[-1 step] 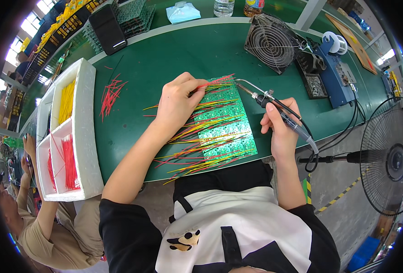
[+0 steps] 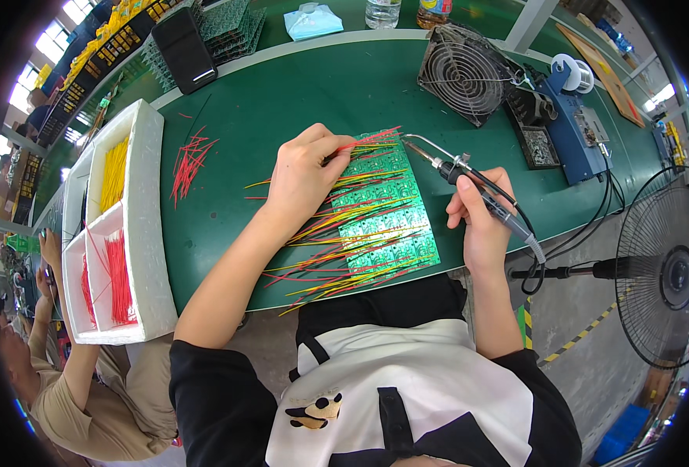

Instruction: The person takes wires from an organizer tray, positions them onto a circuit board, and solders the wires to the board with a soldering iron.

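A green circuit board panel [image 2: 395, 210] lies on the bench in front of me, with red, yellow and black wires [image 2: 321, 226] sticking out across its left edge. My left hand [image 2: 305, 170] pinches red wires [image 2: 376, 138] at the panel's top left, their far ends reaching the top edge. In my right hand [image 2: 481, 214] is a soldering iron [image 2: 469, 183] with a thin metal feed tube [image 2: 434, 146] clamped along it. Its tip sits by the panel's top right corner, near the wire ends; contact is too small to tell.
A white foam box [image 2: 154, 233] of yellow and red wires stands left, beside loose red wires [image 2: 191, 165]. At the back are a small fan [image 2: 461, 74], a blue soldering station [image 2: 570, 128], a phone [image 2: 183, 50] and bottles. A floor fan [image 2: 664, 268] stands right; a co-worker sits left.
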Demonstrator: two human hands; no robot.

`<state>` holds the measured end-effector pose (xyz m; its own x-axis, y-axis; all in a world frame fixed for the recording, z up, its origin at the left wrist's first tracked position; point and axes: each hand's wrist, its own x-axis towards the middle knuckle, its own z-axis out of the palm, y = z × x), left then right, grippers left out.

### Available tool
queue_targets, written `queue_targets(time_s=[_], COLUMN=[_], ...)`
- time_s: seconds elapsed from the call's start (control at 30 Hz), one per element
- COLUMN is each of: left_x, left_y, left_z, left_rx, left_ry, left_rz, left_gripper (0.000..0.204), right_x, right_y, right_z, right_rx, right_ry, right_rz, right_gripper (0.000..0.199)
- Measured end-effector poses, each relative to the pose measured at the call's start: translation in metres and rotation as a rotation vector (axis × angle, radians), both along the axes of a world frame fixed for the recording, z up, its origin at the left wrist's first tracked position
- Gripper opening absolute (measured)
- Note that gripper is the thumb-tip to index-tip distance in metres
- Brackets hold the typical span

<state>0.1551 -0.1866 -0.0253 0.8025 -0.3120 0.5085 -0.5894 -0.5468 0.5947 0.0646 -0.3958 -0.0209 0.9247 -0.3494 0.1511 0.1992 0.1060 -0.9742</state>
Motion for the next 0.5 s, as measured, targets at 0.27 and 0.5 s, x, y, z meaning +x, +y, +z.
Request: queue_targets(time_s=[0.27,0.5], left_x=[0.0032,0.0004], left_y=[0.0002,0.0002], left_z=[-0.0047,-0.0013], left_rx=[-0.022,-0.005], left_ry=[-0.045,0.001], left_rz=[-0.013,-0.011], left_gripper=[0.013,0.013], right_x=[-0.0006,-0.0036], right_y=[-0.0005,-0.0045], right_z=[-0.0013,-0.0006], right_rx=[0.039,0.018], right_ry=[-0.036,-0.071], right_rz=[-0.039,-0.088], right_gripper=[0.013,0.016])
